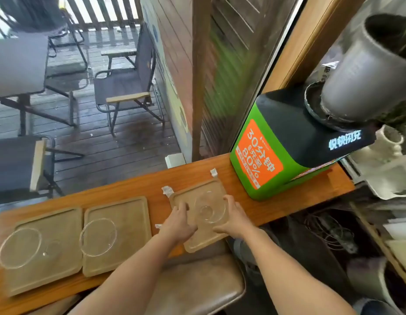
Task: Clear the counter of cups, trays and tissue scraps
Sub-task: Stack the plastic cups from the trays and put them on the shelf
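Three tan wooden trays lie on the orange wooden counter (129,187). The right tray (211,186) sticks out over the counter's near edge and carries a clear glass cup (210,209). My left hand (178,221) grips that tray's left side, and my right hand (233,218) grips its right side. The middle tray (129,214) holds a clear glass cup (98,237). The left tray (58,226) holds a clear glass cup (19,247). White tissue scraps lie at the right tray's far corners (167,190) (213,172), and a small tissue scrap (158,226) lies by my left wrist.
A green and black power-bank station (279,142) stands on the counter just right of the tray, with a grey plant pot (365,71) on top. A brown padded stool (197,287) sits below the counter's edge. Beyond the counter is a wet deck with folding chairs (127,87).
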A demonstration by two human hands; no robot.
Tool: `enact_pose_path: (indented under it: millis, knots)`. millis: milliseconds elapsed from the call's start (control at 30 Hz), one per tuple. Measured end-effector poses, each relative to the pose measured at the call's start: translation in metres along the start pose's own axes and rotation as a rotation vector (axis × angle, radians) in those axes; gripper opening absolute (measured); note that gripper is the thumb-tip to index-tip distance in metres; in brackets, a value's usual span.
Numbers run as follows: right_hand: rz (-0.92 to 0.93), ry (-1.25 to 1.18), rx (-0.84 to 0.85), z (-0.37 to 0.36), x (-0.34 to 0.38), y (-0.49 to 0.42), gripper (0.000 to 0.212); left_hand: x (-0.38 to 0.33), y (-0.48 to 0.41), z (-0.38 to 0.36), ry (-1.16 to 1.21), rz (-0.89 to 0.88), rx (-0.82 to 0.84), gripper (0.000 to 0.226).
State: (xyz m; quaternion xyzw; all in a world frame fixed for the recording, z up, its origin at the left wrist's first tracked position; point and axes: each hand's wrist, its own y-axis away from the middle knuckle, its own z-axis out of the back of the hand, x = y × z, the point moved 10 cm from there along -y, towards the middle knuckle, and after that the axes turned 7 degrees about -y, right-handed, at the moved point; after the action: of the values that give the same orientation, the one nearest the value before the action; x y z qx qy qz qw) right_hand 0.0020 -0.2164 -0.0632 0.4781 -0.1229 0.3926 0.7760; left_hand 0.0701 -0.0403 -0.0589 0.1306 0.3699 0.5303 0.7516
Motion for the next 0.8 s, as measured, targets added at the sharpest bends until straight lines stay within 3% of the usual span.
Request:
enact_pose_path:
  millis: [133, 333, 633, 800]
  knots:
    - [0.112, -0.065, 0.101, 0.001, 0.020, -0.012, 0.101, -0.006, -0.015, -0.003, 0.144, -0.022, 0.042, 0.076]
    - [0.170, -0.123, 0.096, 0.003, 0.052, -0.009, 0.086, -0.007, -0.013, 0.008, 0.306, -0.060, 0.005, 0.082]
    - [0.361, -0.066, 0.062, -0.022, 0.167, 0.015, 0.082, 0.034, 0.039, 0.111, 0.443, -0.178, -0.256, 0.057]
    - [0.505, -0.053, 0.080, -0.054, 0.243, 0.024, 0.091, 0.085, 0.079, 0.162, 0.580, -0.160, -0.414, 0.058]
